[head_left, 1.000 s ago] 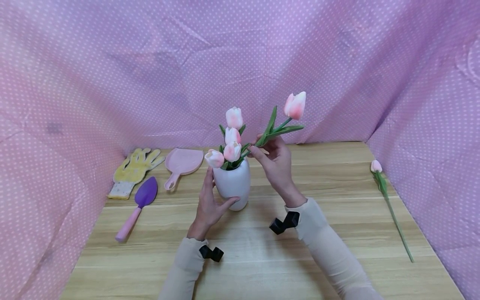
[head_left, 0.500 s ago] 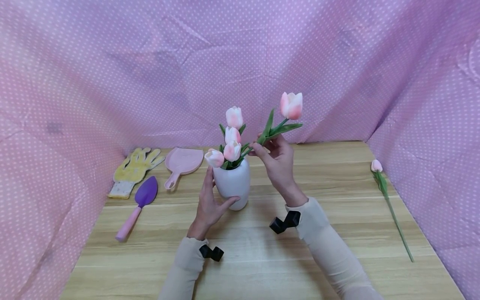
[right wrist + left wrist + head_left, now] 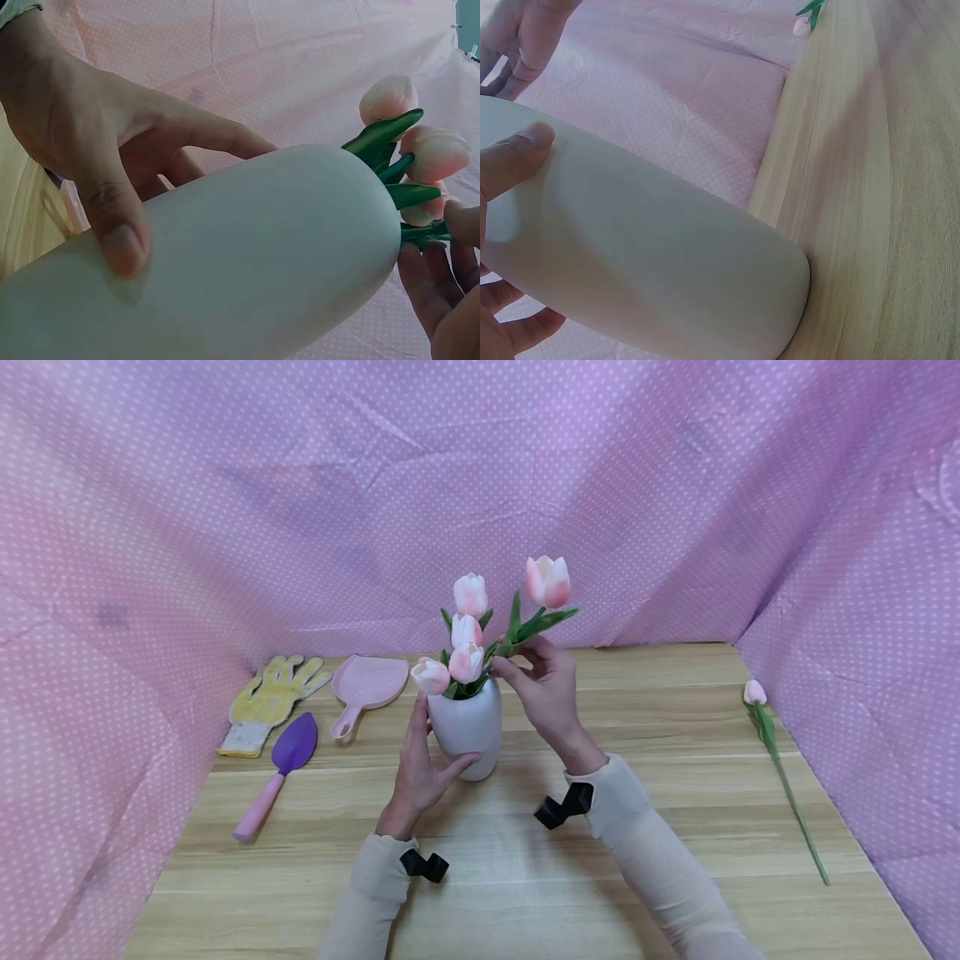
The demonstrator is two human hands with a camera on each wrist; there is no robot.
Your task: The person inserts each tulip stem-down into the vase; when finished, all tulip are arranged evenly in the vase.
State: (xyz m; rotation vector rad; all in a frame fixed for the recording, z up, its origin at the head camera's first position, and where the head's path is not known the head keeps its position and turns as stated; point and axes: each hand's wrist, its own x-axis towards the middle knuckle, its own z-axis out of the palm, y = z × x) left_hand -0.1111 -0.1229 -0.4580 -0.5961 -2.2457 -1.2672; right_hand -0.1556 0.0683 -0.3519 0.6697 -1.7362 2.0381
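Note:
A white vase (image 3: 468, 731) stands on the wooden table with several pink-and-white tulips (image 3: 467, 662) in it. My left hand (image 3: 420, 772) holds its left side, thumb across the front and fingers around the side and back. At the vase's mouth, my right hand (image 3: 549, 693) pinches the stem of another tulip (image 3: 548, 582), whose bloom leans up to the right. The right wrist view shows that stem (image 3: 420, 232) between thumb and fingers, entering at the rim. The stem ends inside the vase are hidden.
One more tulip (image 3: 780, 777) lies along the table's right side. To the left are a yellow-and-white glove (image 3: 270, 702), a pink dustpan (image 3: 369, 681) and a purple trowel (image 3: 294, 743) with a pink handle. Pink dotted cloth (image 3: 480, 485) hangs around the table.
The pinched tulip has moved left and its bloom has sunk lower, nearer the other blooms. My right hand has shifted slightly left towards the rim. The left hand and vase stay put.

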